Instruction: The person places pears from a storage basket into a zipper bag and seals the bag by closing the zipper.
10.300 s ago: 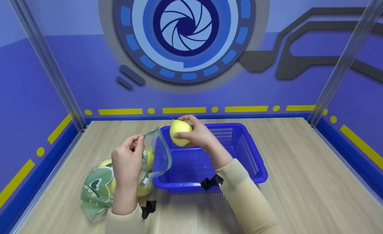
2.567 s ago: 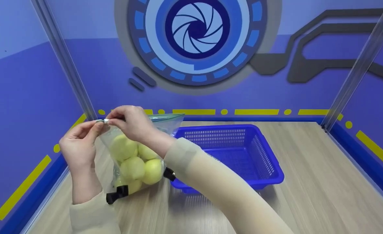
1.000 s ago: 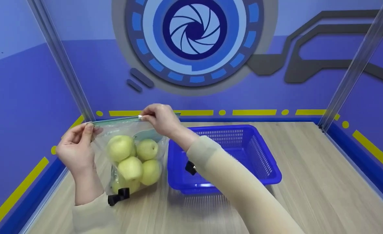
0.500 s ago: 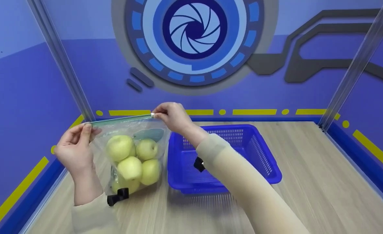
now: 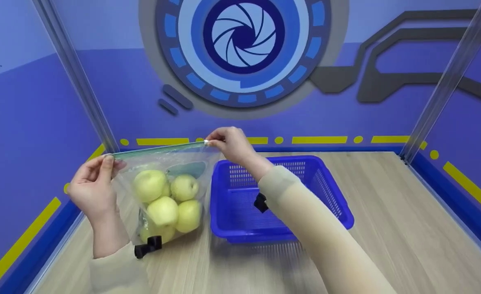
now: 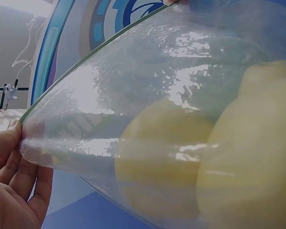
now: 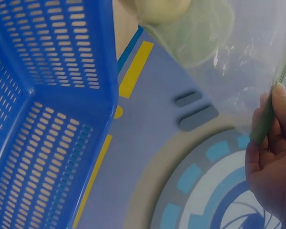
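Observation:
A clear slider zip bag with a green top edge holds several pale yellow-green apples. My left hand pinches the bag's upper left corner between thumb and fingers; the left wrist view shows this grip at the corner too. At the other end of the top edge, my right hand pinches the white zipper slider. Between the two hands the top edge is stretched taut, rising slightly to the right. In the right wrist view, the thumb lies along the green edge.
A blue plastic basket with slotted walls stands right of the bag, partly beneath my right forearm. The wood-grain table extends to its right. Blue printed walls enclose the back and sides.
Earlier an apple was held over the basket, beside the bag. Since then the bag was raised upright, and my right hand drew the slider rightward from the left corner. The left hand stays put.

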`<move>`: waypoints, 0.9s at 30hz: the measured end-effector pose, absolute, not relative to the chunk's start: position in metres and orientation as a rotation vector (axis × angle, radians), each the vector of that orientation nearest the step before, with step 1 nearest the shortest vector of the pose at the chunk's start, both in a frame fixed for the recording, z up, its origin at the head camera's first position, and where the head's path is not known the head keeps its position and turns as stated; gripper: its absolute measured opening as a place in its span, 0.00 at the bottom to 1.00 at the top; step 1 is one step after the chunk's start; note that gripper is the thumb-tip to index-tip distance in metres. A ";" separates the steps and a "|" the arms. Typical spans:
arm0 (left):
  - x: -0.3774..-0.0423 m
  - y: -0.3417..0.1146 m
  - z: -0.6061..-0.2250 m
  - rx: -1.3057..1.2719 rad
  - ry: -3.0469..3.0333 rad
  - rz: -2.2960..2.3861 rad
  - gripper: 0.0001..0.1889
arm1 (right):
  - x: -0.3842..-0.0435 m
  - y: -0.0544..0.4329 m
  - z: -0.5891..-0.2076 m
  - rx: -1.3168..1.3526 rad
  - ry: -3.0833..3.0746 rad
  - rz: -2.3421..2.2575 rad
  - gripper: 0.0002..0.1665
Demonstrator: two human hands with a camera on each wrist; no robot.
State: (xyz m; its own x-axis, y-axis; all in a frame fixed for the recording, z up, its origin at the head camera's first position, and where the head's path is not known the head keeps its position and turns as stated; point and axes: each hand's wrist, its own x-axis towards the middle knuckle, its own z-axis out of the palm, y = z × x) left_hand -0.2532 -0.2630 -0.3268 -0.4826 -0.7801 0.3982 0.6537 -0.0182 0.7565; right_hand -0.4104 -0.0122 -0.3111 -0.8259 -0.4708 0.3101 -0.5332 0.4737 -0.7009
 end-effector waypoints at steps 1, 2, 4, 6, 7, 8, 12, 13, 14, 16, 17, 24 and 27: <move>-0.253 -0.263 -0.327 0.153 -1.167 -1.718 0.11 | -0.412 -0.010 -0.312 0.892 -2.634 1.295 0.10; -0.253 -0.263 -0.327 0.149 -1.161 -1.725 0.11 | -0.413 -0.007 -0.313 0.884 -2.635 1.297 0.10; -0.253 -0.263 -0.327 0.144 -1.153 -1.728 0.11 | -0.416 -0.003 -0.314 0.869 -2.639 1.305 0.10; -0.253 -0.263 -0.327 0.144 -1.152 -1.727 0.12 | -0.419 0.002 -0.316 0.854 -2.642 1.319 0.10; -0.253 -0.263 -0.328 0.145 -1.154 -1.727 0.11 | -0.420 0.004 -0.316 0.847 -2.643 1.326 0.10; -0.253 -0.263 -0.328 0.145 -1.155 -1.725 0.11 | -0.421 0.005 -0.316 0.839 -2.645 1.332 0.10; -0.254 -0.264 -0.329 0.153 -1.161 -1.723 0.11 | -0.425 0.010 -0.318 0.822 -2.647 1.344 0.10; -0.254 -0.265 -0.330 0.153 -1.157 -1.727 0.11 | -0.425 0.011 -0.318 0.821 -2.648 1.342 0.10; -0.254 -0.265 -0.330 0.154 -1.155 -1.729 0.11 | -0.425 0.011 -0.318 0.822 -2.648 1.337 0.10; -0.254 -0.265 -0.331 0.160 -1.157 -1.731 0.11 | -0.425 0.011 -0.319 0.829 -2.642 1.324 0.11; -0.254 -0.265 -0.331 0.167 -1.164 -1.724 0.11 | -0.424 0.011 -0.320 0.827 -2.634 1.317 0.11; -0.250 -0.261 -0.331 0.236 -1.249 -1.656 0.09 | -0.375 -0.009 -0.338 0.917 -2.214 1.075 0.08; -0.248 -0.258 -0.331 0.243 -1.264 -1.652 0.09 | -0.331 -0.021 -0.352 1.090 -2.267 1.108 0.07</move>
